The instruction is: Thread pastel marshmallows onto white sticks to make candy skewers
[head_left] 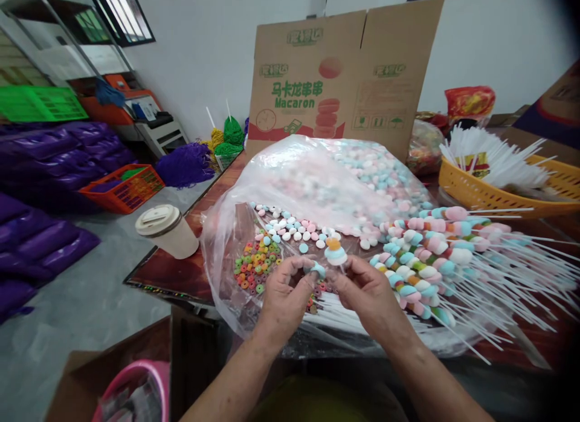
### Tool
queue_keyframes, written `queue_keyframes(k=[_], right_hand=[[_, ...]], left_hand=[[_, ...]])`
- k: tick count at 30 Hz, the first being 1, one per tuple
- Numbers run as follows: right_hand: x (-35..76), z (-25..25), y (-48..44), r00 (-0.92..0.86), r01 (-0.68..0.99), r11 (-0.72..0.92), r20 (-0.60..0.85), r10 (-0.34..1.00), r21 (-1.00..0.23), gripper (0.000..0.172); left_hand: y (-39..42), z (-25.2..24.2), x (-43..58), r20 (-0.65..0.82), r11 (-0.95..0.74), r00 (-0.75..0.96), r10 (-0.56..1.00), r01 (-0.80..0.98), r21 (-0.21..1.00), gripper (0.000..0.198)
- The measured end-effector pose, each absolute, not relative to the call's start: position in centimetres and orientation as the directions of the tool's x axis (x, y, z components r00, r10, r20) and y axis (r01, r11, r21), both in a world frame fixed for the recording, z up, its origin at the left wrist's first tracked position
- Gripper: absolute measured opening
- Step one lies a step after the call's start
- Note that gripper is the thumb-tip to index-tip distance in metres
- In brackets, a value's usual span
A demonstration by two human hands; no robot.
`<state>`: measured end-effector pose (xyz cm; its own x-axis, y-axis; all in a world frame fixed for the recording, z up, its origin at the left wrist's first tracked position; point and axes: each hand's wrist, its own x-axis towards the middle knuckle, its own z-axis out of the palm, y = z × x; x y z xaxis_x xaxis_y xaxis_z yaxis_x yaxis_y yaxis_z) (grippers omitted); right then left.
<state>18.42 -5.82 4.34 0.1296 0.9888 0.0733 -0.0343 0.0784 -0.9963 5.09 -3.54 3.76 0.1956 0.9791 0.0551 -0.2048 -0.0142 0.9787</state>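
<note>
My left hand (289, 292) pinches a small blue marshmallow (318, 269) between thumb and fingertips. Close beside it, my right hand (369, 286) grips a candy skewer (336, 254) with blue and white marshmallows and an orange piece at its top; most of its stick is hidden by my fingers. Just beyond my hands lie loose pastel marshmallows (299, 228) in pink, white and blue. Colourful candy rings (256, 265) are heaped to the left. Bare white sticks (339, 307) lie under my hands. Finished-looking skewers (426, 265) are piled to the right.
A large clear plastic bag (290, 174) of marshmallows spreads over the table. Behind it stands a cardboard box (344, 77). A lidded cup (167, 230) stands at the left edge, and a yellow basket (489, 186) of white sticks at right. Below left is a pink bucket (165, 379).
</note>
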Motion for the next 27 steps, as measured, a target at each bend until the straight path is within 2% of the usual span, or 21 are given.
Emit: queue_keyframes(k=[2,3,6,8,10,12,14,17,20,24,27], right_hand=[[18.4,4.3,-5.8,0.132,0.07,0.101,0.11,0.985,-0.992,0.02],[18.4,4.3,-5.7,0.13,0.055,0.088,0.094,0.987,-0.995,0.02],[18.7,4.2,-5.7,0.095,-0.187,-0.026,-0.045,0.994,-0.982,0.023],[18.9,4.4,-5.9,0.063,-0.28,-0.056,-0.076,0.995,-0.958,0.024],[18.9,4.6,-6.2,0.052,-0.196,-0.02,-0.031,0.998,-0.98,0.021],[18.7,4.7,-6.5,0.05,-0.014,0.06,0.06,0.997,-0.998,0.019],[18.3,4.6,-6.7,0.064,0.134,0.133,0.142,0.988,-0.982,0.018],[17.9,4.1,-6.5,0.123,0.175,0.16,0.183,0.975,-0.971,0.016],[17.5,3.7,-6.4,0.151,0.043,0.108,0.113,0.982,-0.993,0.018],[17.2,3.5,-6.3,0.06,-0.27,-0.057,-0.076,0.995,-0.961,0.024],[17.6,3.7,-6.4,-0.091,-0.29,-0.132,-0.11,0.99,-0.948,0.025]], left_hand=[[-3.7,3.9,5.1,0.039,0.008,0.22,0.975,-0.209,0.978,0.015],[-3.8,4.0,5.1,0.01,0.046,0.246,0.969,-0.221,0.974,0.018],[-3.6,4.3,5.0,-0.108,0.207,0.315,0.943,-0.3,0.931,0.03],[-3.3,4.3,5.0,-0.194,0.304,0.306,0.932,-0.37,0.878,0.033],[-3.0,4.2,5.0,-0.263,0.356,0.26,0.929,-0.436,0.826,0.032],[-2.9,4.1,5.2,-0.286,0.362,0.229,0.93,-0.46,0.81,0.031],[-3.2,4.0,5.3,-0.249,0.332,0.237,0.939,-0.439,0.835,0.03],[-3.9,4.0,5.3,-0.181,0.282,0.282,0.942,-0.376,0.883,0.029],[-4.3,4.0,5.0,-0.134,0.231,0.305,0.943,-0.308,0.923,0.031],[-4.1,3.8,4.8,-0.123,0.209,0.298,0.947,-0.278,0.938,0.033],[-3.7,3.4,4.9,-0.168,0.265,0.279,0.945,-0.358,0.895,0.029]])
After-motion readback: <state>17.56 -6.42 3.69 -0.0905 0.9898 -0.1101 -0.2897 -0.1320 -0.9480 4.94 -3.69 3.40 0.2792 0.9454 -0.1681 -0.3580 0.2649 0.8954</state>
